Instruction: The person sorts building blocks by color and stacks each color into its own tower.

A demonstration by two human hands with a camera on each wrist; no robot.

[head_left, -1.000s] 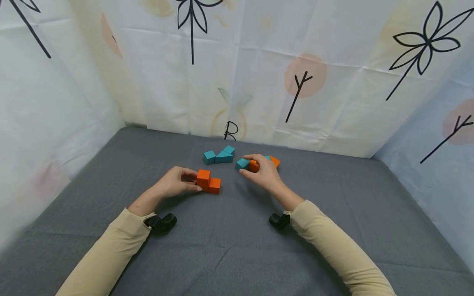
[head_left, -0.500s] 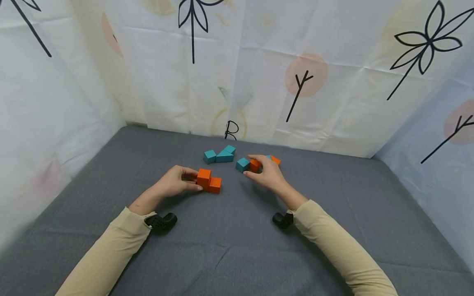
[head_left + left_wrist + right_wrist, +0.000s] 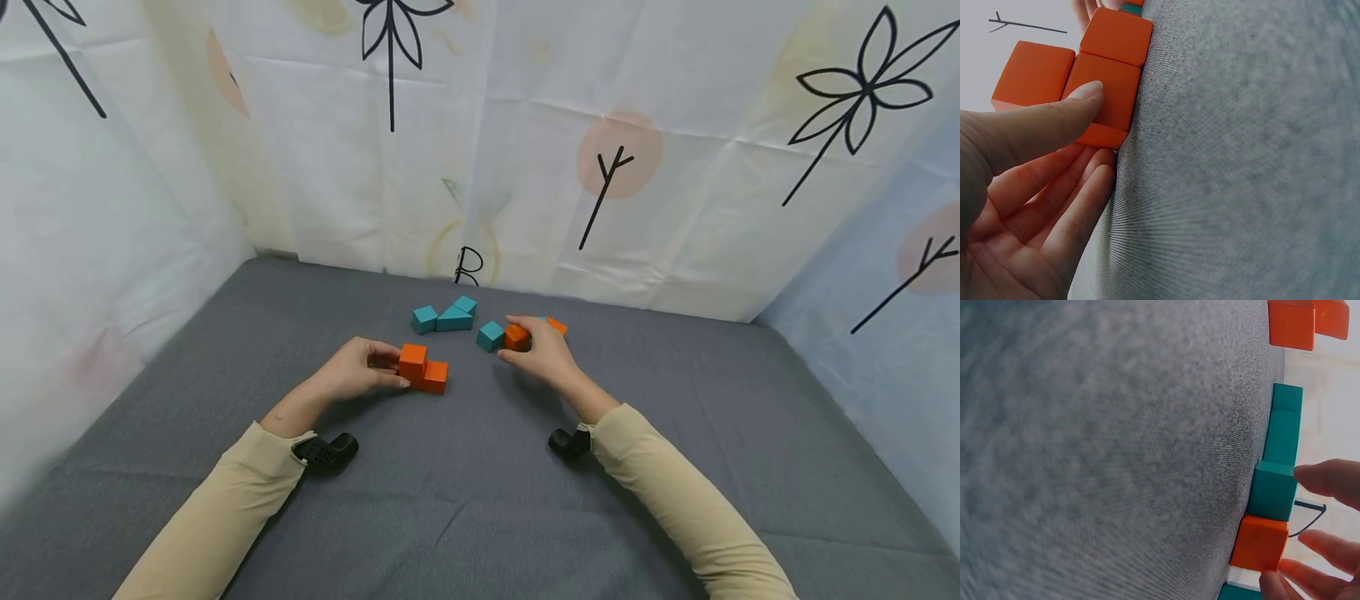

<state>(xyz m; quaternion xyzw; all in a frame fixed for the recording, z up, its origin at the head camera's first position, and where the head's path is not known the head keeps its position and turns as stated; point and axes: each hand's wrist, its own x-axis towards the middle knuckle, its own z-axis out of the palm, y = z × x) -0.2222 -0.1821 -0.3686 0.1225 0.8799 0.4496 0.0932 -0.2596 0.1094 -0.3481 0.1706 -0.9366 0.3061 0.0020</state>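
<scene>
My left hand [image 3: 354,367] pinches the lower left cube [image 3: 1110,103] of an orange group, thumb on its near face. An orange cube [image 3: 412,358] sits on top of it and another orange cube [image 3: 435,377] lies against its right side. My right hand [image 3: 546,350] hovers at a row on the right, fingers spread and loosely bent. One fingertip is by the edge of a teal cube [image 3: 1272,490]; contact is unclear. Beside it an orange cube [image 3: 517,337] shows between thumb and forefinger. An orange piece [image 3: 557,325] and some teal behind that hand are partly hidden.
Farther back lie a teal cube [image 3: 424,319], a teal wedge-like block [image 3: 454,319] and another small teal block [image 3: 466,305], close together. A grey cloth [image 3: 465,500] covers the table. Patterned white sheets [image 3: 525,167] rise behind and at both sides.
My right hand has let go of the teal cube, which now rests level beside the orange one. That hand has drawn slightly to the right. The left hand has stayed put.
</scene>
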